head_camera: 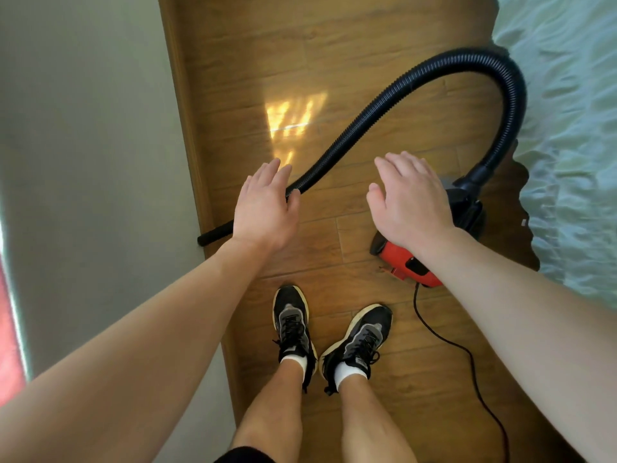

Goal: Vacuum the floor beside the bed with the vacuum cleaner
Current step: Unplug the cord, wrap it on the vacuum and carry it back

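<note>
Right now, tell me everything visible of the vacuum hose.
The hose is black, ribbed, plastic-looking and flexible. From a smooth cuff on the red vacuum body by the bed it arches up, then slopes left over the wooden floor to a smooth straight tube ending at the skirting. The left hand, fingers straight, covers part of it; whether it touches is unclear.

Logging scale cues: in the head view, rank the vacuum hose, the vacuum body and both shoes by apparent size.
1. vacuum hose.
2. vacuum body, though the right hand hides part of it.
3. left shoe and right shoe: they look alike, so unranked.
</note>
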The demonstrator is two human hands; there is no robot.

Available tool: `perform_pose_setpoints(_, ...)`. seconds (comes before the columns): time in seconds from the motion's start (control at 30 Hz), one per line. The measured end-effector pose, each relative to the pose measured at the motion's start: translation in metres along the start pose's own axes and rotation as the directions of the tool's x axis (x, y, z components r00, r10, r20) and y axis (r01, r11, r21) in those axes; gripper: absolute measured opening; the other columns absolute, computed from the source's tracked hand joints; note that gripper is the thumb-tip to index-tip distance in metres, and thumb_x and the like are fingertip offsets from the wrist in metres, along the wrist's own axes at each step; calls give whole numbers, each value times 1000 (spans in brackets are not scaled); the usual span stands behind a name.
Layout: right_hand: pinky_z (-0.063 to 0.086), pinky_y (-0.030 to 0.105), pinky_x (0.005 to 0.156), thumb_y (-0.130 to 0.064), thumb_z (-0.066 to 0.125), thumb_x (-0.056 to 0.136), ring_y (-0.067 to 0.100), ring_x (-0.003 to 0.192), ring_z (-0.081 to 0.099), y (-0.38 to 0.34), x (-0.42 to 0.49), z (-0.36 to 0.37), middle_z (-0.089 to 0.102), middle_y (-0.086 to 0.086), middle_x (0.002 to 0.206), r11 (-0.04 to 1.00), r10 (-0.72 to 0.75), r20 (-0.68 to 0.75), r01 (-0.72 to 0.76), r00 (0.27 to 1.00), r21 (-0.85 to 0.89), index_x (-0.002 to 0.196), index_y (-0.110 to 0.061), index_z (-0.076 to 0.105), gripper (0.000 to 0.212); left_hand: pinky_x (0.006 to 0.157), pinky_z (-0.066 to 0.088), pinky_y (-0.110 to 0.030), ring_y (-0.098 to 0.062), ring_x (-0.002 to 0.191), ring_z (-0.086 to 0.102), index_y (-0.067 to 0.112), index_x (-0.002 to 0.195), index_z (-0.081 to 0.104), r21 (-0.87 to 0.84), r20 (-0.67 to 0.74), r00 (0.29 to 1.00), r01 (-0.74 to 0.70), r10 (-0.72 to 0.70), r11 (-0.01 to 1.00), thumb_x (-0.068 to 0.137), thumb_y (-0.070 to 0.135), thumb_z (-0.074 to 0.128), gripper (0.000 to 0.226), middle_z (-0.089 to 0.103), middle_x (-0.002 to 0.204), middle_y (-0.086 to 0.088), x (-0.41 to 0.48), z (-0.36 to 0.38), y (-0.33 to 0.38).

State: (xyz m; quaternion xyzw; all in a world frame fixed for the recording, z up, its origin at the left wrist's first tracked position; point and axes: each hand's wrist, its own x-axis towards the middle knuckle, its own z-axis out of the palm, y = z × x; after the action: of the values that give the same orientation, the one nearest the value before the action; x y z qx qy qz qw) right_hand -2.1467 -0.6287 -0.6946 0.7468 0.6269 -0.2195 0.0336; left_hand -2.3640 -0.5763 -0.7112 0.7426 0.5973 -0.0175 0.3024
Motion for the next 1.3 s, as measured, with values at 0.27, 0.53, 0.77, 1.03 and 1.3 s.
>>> perform_pose_setpoints(0.27,19,46,125,-31,37,105,30,149,31,-7,-10,-57,43,11,156,1000,-24,-60,23,998,-18,150,-8,43,51,128,10,-42,-23,157,14,19,155,39,111,-15,996,-82,84,990,107,32,36,49,27,167,-4,4,-53,30)
perform_pose_setpoints(0.53,19,47,125,-30,37,105,30,149,32,-15,-25,-120,44,11,156,1000,-8,-125,4,992,-26,150,-8,43,50,128,14,-43,-24,156,18,16,153,42,145,-44,988,-139,147,980,106,33,37,50,31,165,-6,-4,-109,67)
perform_pose_setpoints(0.77,21,48,124,-30,38,104,30,148,35,-25,-51,-167,47,12,153,1000,0,-171,0,985,-5,148,-7,46,50,127,12,-40,-24,155,21,16,154,40,144,-48,986,-154,162,978,107,33,36,50,36,163,-6,-29,-155,98)
perform_pose_setpoints(1.03,29,49,121,-30,37,103,31,142,43,-31,-75,-217,56,12,146,999,47,-232,-39,972,38,142,-6,54,49,123,28,-39,-24,149,34,14,147,51,140,-67,980,-178,188,974,105,30,36,47,46,157,-6,-50,-209,130)
perform_pose_setpoints(1.3,27,37,119,-28,39,105,25,144,40,-32,-98,-287,51,9,150,998,18,-206,-4,978,70,144,-7,52,46,121,30,-40,-25,148,37,13,148,51,135,-84,974,-197,209,971,106,28,37,46,47,156,-6,-74,-262,171)
